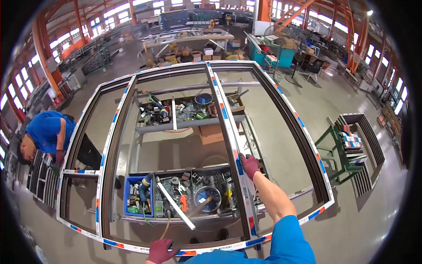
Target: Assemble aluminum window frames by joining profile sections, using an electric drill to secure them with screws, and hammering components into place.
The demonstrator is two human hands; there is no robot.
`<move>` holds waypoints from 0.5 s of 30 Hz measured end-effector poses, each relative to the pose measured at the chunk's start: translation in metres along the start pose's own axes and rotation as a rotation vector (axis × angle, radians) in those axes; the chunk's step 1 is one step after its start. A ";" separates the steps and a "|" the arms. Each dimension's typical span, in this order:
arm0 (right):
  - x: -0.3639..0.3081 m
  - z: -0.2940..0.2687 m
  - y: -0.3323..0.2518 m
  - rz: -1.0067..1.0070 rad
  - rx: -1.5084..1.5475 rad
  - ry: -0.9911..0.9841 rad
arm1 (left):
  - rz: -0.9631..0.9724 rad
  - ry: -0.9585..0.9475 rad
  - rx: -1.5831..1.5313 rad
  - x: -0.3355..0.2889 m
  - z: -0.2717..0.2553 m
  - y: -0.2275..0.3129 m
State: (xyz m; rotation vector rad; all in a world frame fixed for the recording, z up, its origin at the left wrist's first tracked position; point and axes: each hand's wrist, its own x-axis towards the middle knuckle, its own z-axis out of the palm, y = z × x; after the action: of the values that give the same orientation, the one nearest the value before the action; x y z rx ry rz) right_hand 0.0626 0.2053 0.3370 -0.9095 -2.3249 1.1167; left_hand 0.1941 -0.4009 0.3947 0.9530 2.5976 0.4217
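A large window frame (225,115), dark profiles under white protective film with red and blue patches, lies flat in front of me. My right hand (249,166), in a maroon glove, is closed on the upright bar right of the middle, arm stretched forward. At the near edge, my left hand (161,251), gloved alike, is curled on the bottom rail; part of it is hidden by the picture's edge. Through the openings I see a lower tray (176,215) of screws and fittings, a blue bin (127,196) with a power drill (144,187), and a white strip (176,200) lying across.
A co-worker in blue (48,132) bends over at the frame's left side. Beyond the middle sits another parts tray (145,130). A green stand (340,152) with stacked profiles is on the right; a long workbench (189,38) and a standing fan (299,57) are farther back.
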 end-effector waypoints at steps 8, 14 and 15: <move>0.083 0.022 0.016 -0.001 0.109 -0.050 | -0.030 0.025 -0.041 0.013 0.003 0.005; 0.130 0.040 0.009 0.009 0.135 -0.134 | -0.109 0.029 -0.024 0.008 0.008 0.010; 0.133 0.043 0.001 0.019 0.213 -0.185 | -0.124 0.025 -0.017 0.004 0.009 0.007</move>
State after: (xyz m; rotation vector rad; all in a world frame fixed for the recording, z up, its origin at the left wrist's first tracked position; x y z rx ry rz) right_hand -0.0562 0.2765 0.3202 -0.7794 -2.2860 1.4798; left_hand 0.1983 -0.3917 0.3886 0.7810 2.6538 0.4248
